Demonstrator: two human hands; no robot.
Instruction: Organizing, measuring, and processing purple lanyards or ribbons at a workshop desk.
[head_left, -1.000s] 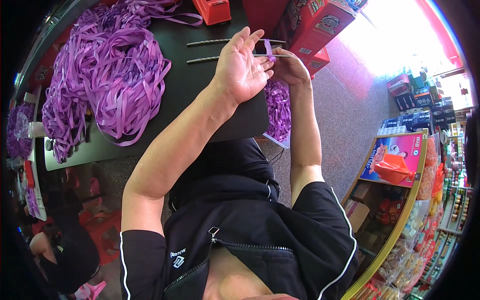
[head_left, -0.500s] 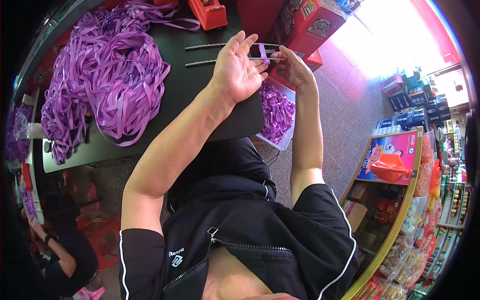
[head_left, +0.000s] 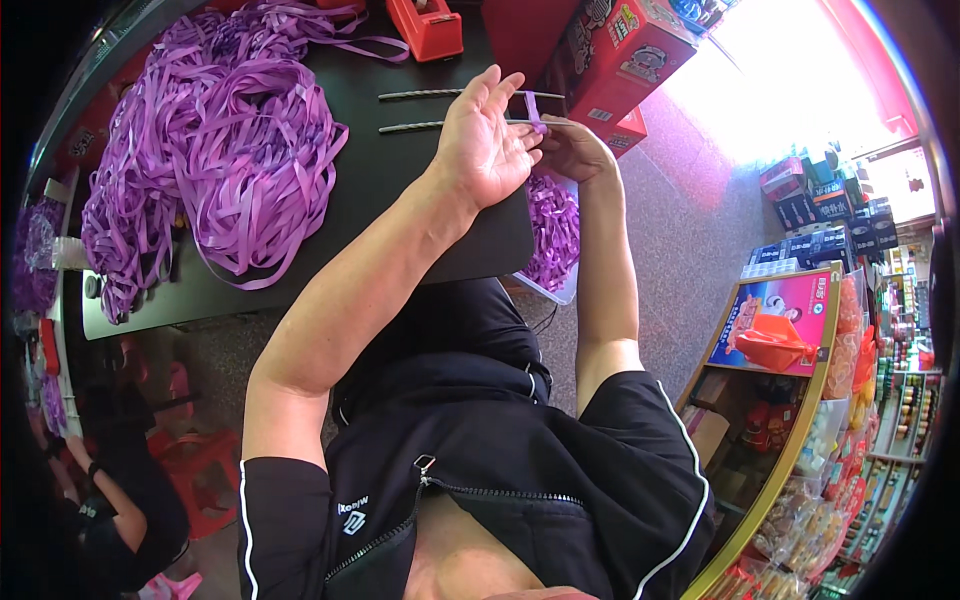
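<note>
Two thin twisted metal rods [head_left: 412, 94] lie parallel above the dark table, passing behind my left hand. A short piece of purple ribbon [head_left: 531, 104] spans the rods near their right ends. My left hand [head_left: 480, 150] is open, palm up and fingers stretched, with its lower fingertips beside the ribbon. From the right, my right hand [head_left: 582, 152] has its fingers closed at the ribbon's lower end by the nearer rod. The exact pinch is partly hidden. A large heap of loose purple ribbon [head_left: 265, 170] covers the table's left side.
Beneath the table's right edge [head_left: 528, 235] a pale tub [head_left: 548, 291] holds purple ribbon pieces. A red tape dispenser [head_left: 430, 32] and a red carton [head_left: 625, 60] stand at the back. A display case [head_left: 770, 400] is at the right; another person [head_left: 125, 500] sits lower left.
My right hand has moved slightly down and in, from the rods' right ends to the ribbon's lower end. The ribbon now slants a little. My left hand stays stretched out.
</note>
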